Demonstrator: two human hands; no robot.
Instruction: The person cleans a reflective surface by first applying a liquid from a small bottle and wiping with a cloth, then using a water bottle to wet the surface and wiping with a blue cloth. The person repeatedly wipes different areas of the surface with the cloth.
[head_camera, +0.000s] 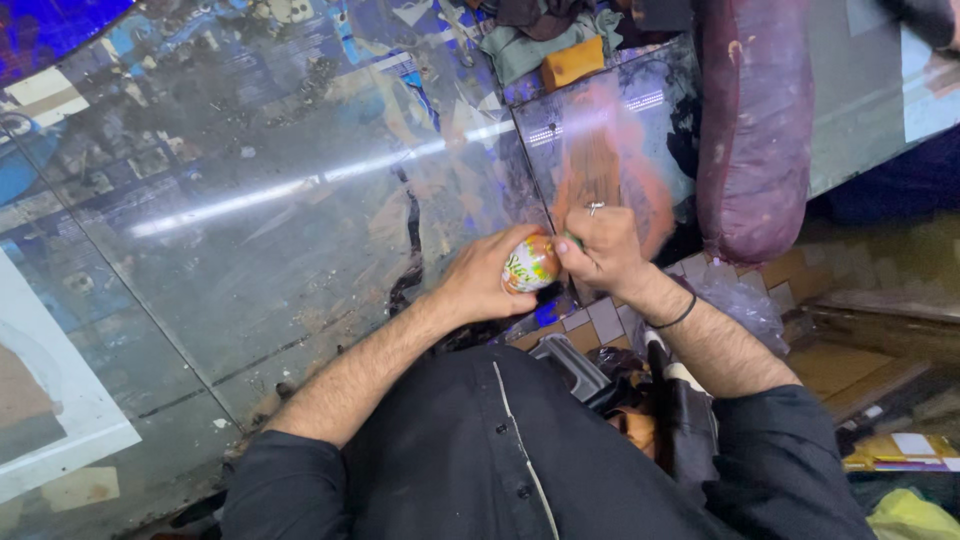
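Care was called for at the cap: the jar was gripped between both hands above the counter, left hand wrapped round its body, right hand clenched at its top; a steady left-hand grip was judged best.

Dark shirt with pale placket seam (sleeves rolled up), ring on right hand, black wristband

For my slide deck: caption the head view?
Both hands hold a small colourful bottle over a glass sheet.
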